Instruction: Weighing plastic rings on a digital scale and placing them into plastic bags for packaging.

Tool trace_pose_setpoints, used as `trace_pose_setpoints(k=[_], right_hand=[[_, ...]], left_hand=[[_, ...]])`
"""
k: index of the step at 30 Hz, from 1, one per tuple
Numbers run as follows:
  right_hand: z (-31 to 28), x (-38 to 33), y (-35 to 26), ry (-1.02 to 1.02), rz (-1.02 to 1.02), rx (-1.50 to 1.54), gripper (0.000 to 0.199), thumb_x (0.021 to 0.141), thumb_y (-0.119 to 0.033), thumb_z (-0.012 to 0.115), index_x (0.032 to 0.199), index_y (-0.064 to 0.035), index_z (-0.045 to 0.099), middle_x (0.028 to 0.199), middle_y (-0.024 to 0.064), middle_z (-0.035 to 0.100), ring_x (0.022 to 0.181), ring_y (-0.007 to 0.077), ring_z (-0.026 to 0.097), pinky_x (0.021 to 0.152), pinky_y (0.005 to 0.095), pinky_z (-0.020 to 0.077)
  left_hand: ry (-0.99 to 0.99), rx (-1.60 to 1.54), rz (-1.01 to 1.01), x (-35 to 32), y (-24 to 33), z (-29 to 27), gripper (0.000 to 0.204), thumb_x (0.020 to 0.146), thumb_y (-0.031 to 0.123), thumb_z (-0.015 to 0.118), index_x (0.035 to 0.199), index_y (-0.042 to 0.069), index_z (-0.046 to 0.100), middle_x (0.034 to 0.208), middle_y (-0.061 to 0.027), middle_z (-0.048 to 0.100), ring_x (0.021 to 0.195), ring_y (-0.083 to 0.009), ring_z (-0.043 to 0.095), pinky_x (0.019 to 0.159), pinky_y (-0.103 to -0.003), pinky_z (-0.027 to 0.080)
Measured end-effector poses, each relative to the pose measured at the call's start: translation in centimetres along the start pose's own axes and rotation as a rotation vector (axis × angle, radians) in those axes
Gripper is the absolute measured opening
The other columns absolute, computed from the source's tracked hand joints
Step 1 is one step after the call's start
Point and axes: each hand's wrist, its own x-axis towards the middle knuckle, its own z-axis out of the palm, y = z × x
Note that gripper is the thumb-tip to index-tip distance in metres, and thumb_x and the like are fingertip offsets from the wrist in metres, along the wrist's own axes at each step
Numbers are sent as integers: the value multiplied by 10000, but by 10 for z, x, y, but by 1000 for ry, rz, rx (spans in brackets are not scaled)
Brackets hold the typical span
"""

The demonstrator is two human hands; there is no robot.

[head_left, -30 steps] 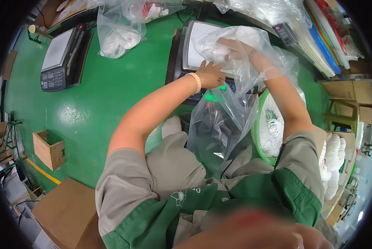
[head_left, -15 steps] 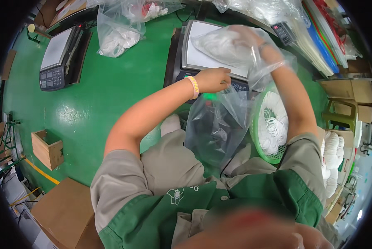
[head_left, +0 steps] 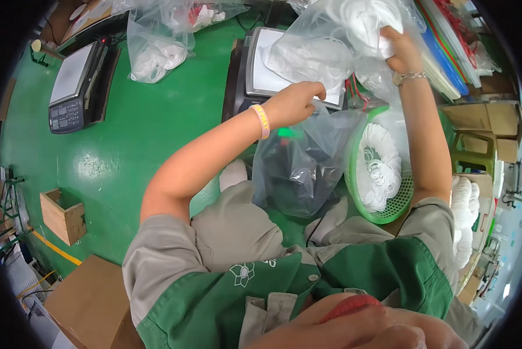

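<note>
My left hand [head_left: 294,104] is closed at the near edge of the scale, pinching the rim of a clear plastic bag [head_left: 316,154] that hangs down towards my legs. Inside or behind that bag something dark shows, too hazy to name. At the far right my right hand [head_left: 404,53] grips a bundle of white cord [head_left: 362,23], with clear plastic around and below it. Another part of the bag, filled with white cord [head_left: 316,58], lies on the pan of the digital scale [head_left: 261,43]. Red strands show beside the pan.
A green basket [head_left: 354,189] holding white cord loops stands by my right knee. To the left are a second scale [head_left: 72,75], a bagged cord bundle [head_left: 159,61], a wooden box [head_left: 63,215] and a cardboard box [head_left: 89,302]. A green stool [head_left: 475,151] stands right.
My right hand has come out of the bag over the scale and moved right, now holding a white cord bundle. My left hand stays near the scale's front edge.
</note>
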Motion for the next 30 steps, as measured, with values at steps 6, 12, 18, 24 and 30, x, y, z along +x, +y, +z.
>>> trace_pose_setpoints(k=[6, 12, 18, 24, 30], right_hand=[[35, -62, -26, 228, -21, 325, 268, 746, -32, 583, 1003, 17, 526, 988, 119, 595, 876, 241, 602, 768, 349, 505], [35, -153, -19, 257, -163, 396, 368, 746, -10, 509, 1109, 26, 464, 1075, 155, 557, 980, 280, 562, 867, 402, 455], [61, -193, 94, -66, 59, 846, 504, 699, -32, 527, 1188, 12, 417, 1135, 131, 528, 1045, 272, 520, 931, 409, 415], [86, -237, 159, 22, 223, 360, 530, 687, 48, 538, 1203, 10, 421, 1069, 105, 556, 962, 221, 557, 839, 341, 450], [65, -301, 143, -839, 63, -1520, 483, 722, -106, 606, 1192, -154, 503, 1163, 124, 536, 1066, 263, 520, 860, 368, 436]], left_hand=[[-210, 241, 27, -27, 45, -18, 24, 693, -4, 489, 698, 20, 490, 898, -138, 563, 827, -321, 555, 699, -396, 444], [-285, 280, -180, -35, 54, -21, 343, 708, 37, 499, 1037, -19, 576, 1103, -207, 533, 913, -345, 549, 797, -389, 441], [42, 92, -88, -62, 35, -5, 736, 687, 122, 581, 1348, 21, 275, 1359, -180, 330, 946, -227, 531, 817, -310, 425], [2, -449, -266, -77, 61, 7, 914, 669, -6, 613, 1412, 105, 91, 1438, -140, 181, 808, -85, 465, 685, -225, 438], [-327, -490, 59, -106, 70, 44, 872, 685, 11, 558, 1411, 120, 89, 1466, -133, 81, 824, -101, 499, 669, -240, 449]])
